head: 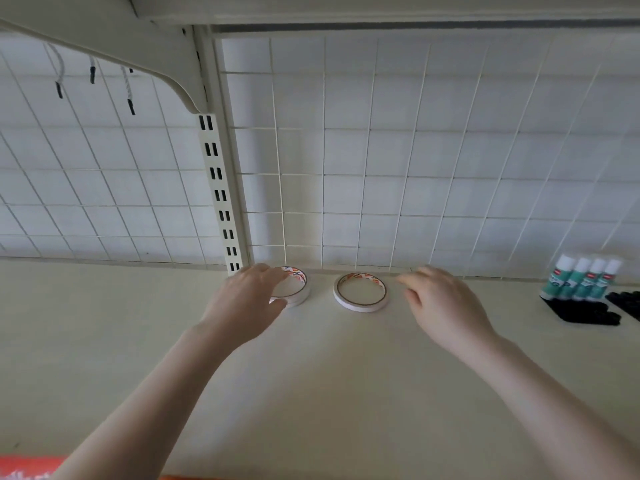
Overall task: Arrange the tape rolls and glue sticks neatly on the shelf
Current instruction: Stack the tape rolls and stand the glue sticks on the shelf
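Two stacks of thin white tape rolls lie flat at the back of the cream shelf [311, 393]. My left hand [247, 303] covers the left side of the left tape stack [296, 284], fingers over its rim and thumb at its front edge. The right tape stack [360, 292] lies free between my hands. My right hand [443, 306] hovers just right of it, fingers loosely spread, holding nothing. Several green-and-white glue sticks [585, 280] stand upright in a row at the far right.
A white wire grid [415, 168] backs the shelf, with a slotted upright post [221, 195] behind the left stack. Black objects [585, 311] lie in front of the glue sticks. An upper shelf bracket [104, 53] hangs overhead at left. Something orange [27, 467] shows at the bottom left.
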{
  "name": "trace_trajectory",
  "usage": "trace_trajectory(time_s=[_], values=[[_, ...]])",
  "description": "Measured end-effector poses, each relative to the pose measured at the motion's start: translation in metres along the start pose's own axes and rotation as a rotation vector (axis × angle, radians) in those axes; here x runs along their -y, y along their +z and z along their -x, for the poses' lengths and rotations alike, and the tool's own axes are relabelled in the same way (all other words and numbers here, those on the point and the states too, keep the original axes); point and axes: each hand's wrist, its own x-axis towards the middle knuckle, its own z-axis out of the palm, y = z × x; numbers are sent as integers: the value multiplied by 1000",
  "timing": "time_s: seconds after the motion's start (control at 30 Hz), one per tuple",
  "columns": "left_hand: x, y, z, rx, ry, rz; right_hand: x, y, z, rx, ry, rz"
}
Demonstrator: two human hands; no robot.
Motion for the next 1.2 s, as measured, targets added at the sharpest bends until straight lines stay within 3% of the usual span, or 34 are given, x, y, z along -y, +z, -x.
trace_trajectory(time_s=[0.3,0.43,0.73,0.97,1.2], values=[[-76,10,64,-45,-137,25,-49,-32,65,8,50,87],[-106,16,87,-56,-131,41,-65,-36,101,-76,19,54],[-161,19,117,-74,-8,110,-92,-66,201,-287,172,95],[-220,26,134,-49,98,201,-122,-104,272,-285,357,190],[-321,32,137,-23,242,265,-181,-148,323,-339,476,251]])
